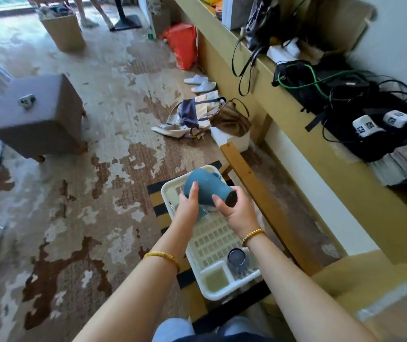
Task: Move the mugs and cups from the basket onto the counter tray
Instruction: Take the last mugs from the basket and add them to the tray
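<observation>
Below both wrists, a dark ribbed glass stands in the white slotted basket. Left hand and right hand grip a smooth blue mug, tilted above the basket's far edge.

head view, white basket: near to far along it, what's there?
Near end of white basket: empty corner compartment → dark blue glass → right hand and left hand → blue mug they hold.
</observation>
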A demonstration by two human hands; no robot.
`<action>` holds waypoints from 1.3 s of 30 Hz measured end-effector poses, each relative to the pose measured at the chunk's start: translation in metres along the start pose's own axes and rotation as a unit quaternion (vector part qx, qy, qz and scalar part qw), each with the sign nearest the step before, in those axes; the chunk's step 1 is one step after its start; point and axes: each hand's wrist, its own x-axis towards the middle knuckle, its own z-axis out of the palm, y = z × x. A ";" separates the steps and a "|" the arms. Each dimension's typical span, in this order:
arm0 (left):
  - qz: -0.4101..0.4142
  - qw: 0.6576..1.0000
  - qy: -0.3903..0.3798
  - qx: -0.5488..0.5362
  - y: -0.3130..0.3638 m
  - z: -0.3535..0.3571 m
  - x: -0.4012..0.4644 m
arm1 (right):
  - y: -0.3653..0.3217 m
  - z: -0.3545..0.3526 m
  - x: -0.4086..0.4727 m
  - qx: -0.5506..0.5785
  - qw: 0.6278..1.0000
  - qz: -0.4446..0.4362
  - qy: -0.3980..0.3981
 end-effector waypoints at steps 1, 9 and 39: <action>0.047 0.997 -0.001 0.068 0.000 -0.001 -0.005 | -0.006 -0.005 0.000 -0.005 1.000 -0.003 0.012; 0.437 0.746 0.010 0.503 0.002 -0.014 -0.041 | -0.041 -0.037 -0.007 -0.081 0.997 -0.005 -0.008; 0.295 0.793 -0.418 0.330 -0.006 0.215 -0.203 | 0.000 -0.289 -0.193 -0.374 0.921 0.099 0.041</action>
